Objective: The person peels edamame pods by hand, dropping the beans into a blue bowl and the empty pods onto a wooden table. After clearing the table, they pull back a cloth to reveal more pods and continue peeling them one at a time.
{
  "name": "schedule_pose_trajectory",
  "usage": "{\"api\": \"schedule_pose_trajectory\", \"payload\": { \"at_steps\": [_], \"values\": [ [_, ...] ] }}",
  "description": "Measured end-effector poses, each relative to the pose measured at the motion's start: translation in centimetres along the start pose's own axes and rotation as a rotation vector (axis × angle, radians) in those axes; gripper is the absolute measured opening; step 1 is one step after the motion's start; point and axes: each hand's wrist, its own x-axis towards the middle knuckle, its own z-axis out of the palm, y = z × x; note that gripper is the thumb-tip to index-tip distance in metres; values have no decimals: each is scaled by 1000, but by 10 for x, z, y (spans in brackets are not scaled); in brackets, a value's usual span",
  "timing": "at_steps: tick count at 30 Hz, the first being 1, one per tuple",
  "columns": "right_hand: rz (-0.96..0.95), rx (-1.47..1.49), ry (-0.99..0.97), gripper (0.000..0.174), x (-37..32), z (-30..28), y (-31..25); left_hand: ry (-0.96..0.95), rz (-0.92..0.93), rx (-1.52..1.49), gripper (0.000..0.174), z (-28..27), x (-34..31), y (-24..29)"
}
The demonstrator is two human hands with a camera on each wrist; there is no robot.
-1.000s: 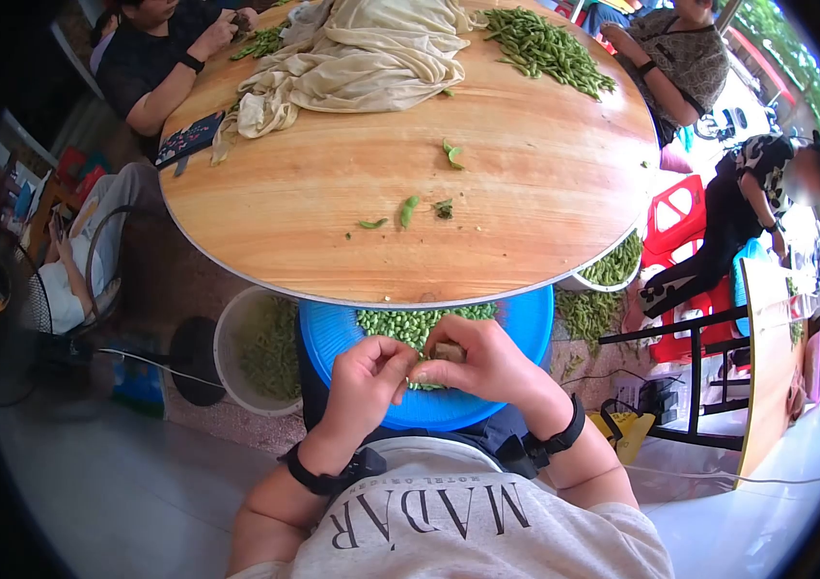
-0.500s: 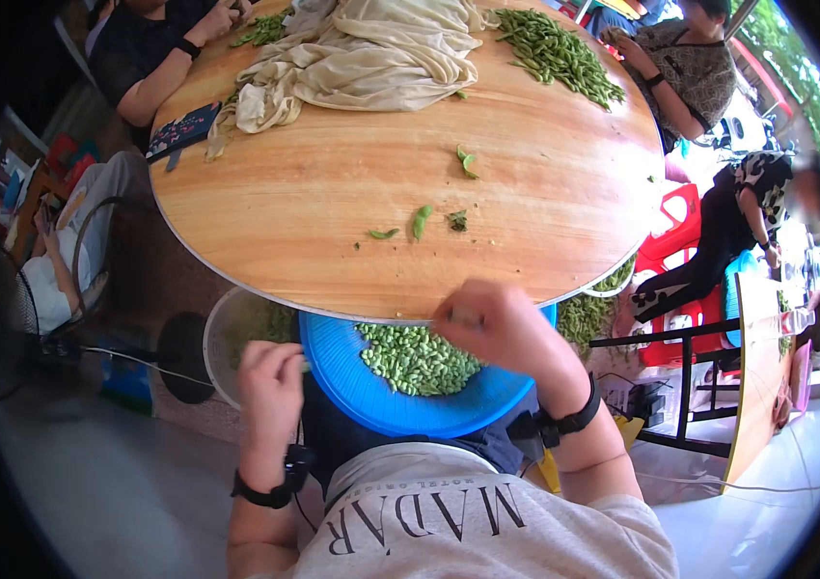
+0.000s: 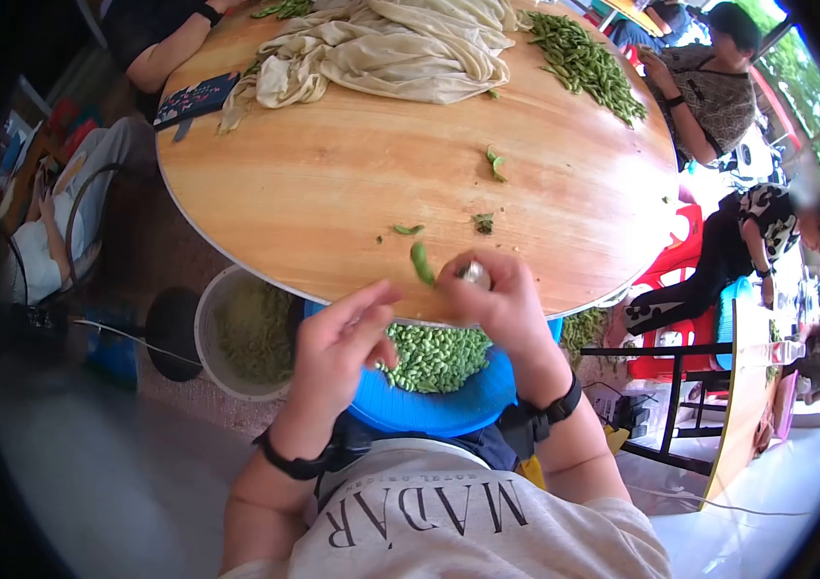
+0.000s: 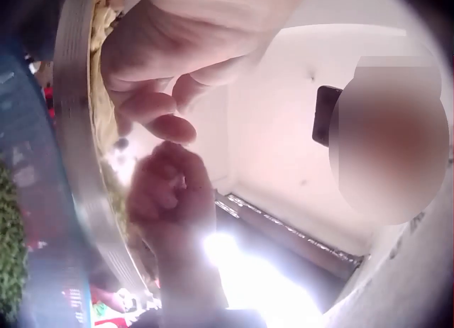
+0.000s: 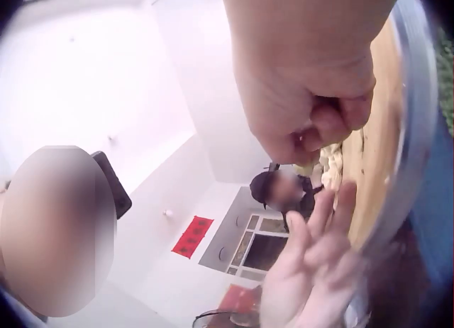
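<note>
My right hand (image 3: 505, 301) is over the near table edge, fingers curled. Its fingertips pinch the lower end of a green bean pod (image 3: 420, 262). A small shiny whitish thing (image 3: 475, 274) shows in the curl of those fingers; its kind I cannot tell. To the left, my left hand (image 3: 331, 347) has its fingers stretched towards the right one, nothing visible in them. The right wrist view shows these left fingers (image 5: 344, 207) fairly straight and spread. Below both hands, a blue basin (image 3: 386, 410) holds shelled green beans (image 3: 437, 359), partly hidden by the left hand.
The round wooden table (image 3: 333, 183) bears a small pod (image 3: 408, 230), a leafy scrap (image 3: 483, 224), a pod heap (image 3: 588, 72), a crumpled cream cloth (image 3: 410, 53) and a dark patterned booklet (image 3: 196, 101). A white bucket (image 3: 205, 338) stands left of the basin. Other people sit around.
Both hands parted from above the basin, the left going out towards the bucket. Now they are close together again, and the right hand has drawn a pod on the table towards the near edge.
</note>
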Motion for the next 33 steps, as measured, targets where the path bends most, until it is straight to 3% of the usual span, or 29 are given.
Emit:
{"api": "schedule_pose_trajectory", "payload": {
  "at_steps": [1,3,5,9,12,15,21,27,30,33],
  "values": [
    [-22,114,-114,13,-9,2,6,-48,-5,-49,20,6,2,-5],
    [-75,187,-146,13,-23,8,15,-153,-16,-139,22,14,5,-13],
    [-121,122,-155,18,-34,6,18,-173,14,-60,20,15,0,-14],
    [-10,250,-210,34,-45,-18,18,-115,119,270,18,20,-14,-12],
    [13,352,-343,36,-50,-13,16,-163,432,588,19,26,-17,-13],
    [36,312,-330,36,-58,-12,15,-158,652,797,20,29,-21,-16],
    [-14,208,-291,30,-66,-16,17,-194,675,923,20,41,-33,-7],
    [-107,147,-169,26,-74,-11,24,-155,756,851,15,45,-34,-24],
    [-215,63,-119,24,-75,-8,31,-145,199,447,10,48,-38,-26],
    [-358,-24,-89,22,-74,-6,38,-127,-92,64,20,40,-29,-33]
  ]
}}
